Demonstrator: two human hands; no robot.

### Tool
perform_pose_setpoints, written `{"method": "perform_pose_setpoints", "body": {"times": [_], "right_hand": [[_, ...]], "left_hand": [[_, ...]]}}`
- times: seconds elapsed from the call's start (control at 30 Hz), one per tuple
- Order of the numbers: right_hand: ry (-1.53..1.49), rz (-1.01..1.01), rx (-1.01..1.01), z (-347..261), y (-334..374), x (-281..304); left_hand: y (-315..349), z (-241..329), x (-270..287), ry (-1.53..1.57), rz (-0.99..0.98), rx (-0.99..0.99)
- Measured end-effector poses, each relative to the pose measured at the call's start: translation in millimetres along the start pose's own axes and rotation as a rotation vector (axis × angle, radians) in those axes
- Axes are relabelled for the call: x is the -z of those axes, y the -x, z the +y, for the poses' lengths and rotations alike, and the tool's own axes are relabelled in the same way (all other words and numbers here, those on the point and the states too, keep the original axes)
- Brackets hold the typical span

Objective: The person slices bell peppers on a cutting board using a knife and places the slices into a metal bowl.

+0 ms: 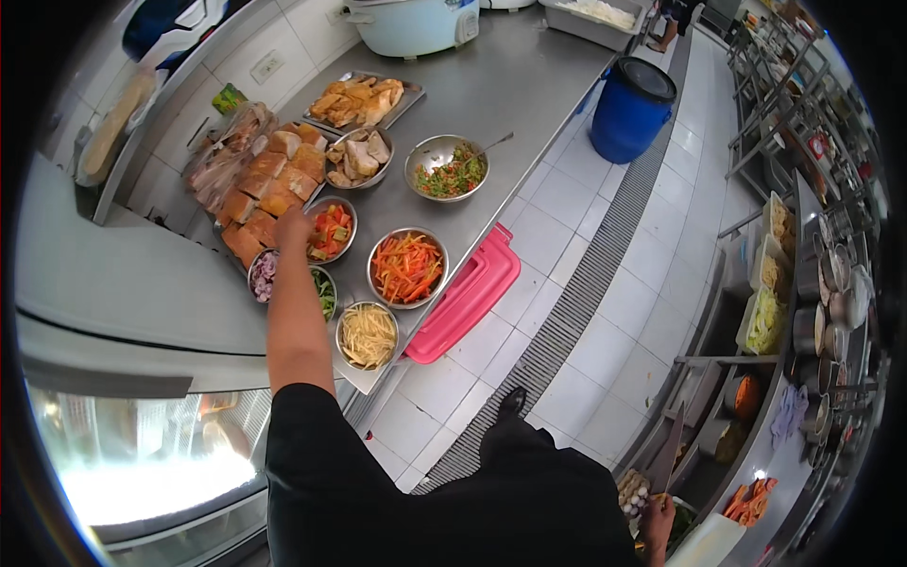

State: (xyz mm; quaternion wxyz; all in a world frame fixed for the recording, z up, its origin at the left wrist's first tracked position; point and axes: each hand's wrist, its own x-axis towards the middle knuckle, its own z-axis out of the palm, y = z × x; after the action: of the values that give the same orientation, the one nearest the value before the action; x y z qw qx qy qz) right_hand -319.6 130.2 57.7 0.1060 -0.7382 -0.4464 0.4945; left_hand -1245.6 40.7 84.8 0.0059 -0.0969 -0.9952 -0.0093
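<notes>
My left hand [295, 230] reaches over the steel counter, between rows of golden-topped bread pieces [274, 184] and a steel bowl of chopped red and green vegetables [331, 231]. Its fingers are hidden from this angle. Under the forearm sit a bowl of chopped purple onion [264, 274] and a bowl of cut greens [326, 291], both partly covered. Nearby are bowls of red and orange strips [407, 268] and pale yellow strips [368, 335]. Far to the right, my right hand [657, 520] is closed on a knife [675, 449], its blade pointing away, beside the other worktop.
Farther along the counter [505, 80] stand a bowl of chopped salad with a spoon [448, 170], a bowl of pale chunks [359, 158] and a tray of browned pieces [357, 101]. A pink lidded bin [468, 295] and a blue barrel [631, 111] stand on the floor. Another person [669, 24] is far off.
</notes>
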Motion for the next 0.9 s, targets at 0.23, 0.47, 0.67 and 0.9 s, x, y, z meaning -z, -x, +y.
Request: {"method": "perform_pose_setpoints", "body": {"times": [0.23, 0.47, 0.67, 0.9], "right_hand": [[0.032, -0.026, 0.037, 7.6, -12.9, 9.6], [0.01, -0.125, 0.043, 12.2, -30.1, 7.5], [-0.13, -0.034, 0.023, 60.9, -17.4, 13.5], [-0.318, 0.16, -0.06, 124.7, 31.7, 7.9]], "left_hand": [[-73.3, -33.5, -51.0, -0.087, -0.434, 0.01], [-98.7, -114.8, 12.9, 0.06, 0.096, 0.111], [-51.5, -25.4, 99.5, 0.479, 0.017, -0.284], [142.8, 233.0, 64.1, 0.946, -0.62, -0.977]]}}
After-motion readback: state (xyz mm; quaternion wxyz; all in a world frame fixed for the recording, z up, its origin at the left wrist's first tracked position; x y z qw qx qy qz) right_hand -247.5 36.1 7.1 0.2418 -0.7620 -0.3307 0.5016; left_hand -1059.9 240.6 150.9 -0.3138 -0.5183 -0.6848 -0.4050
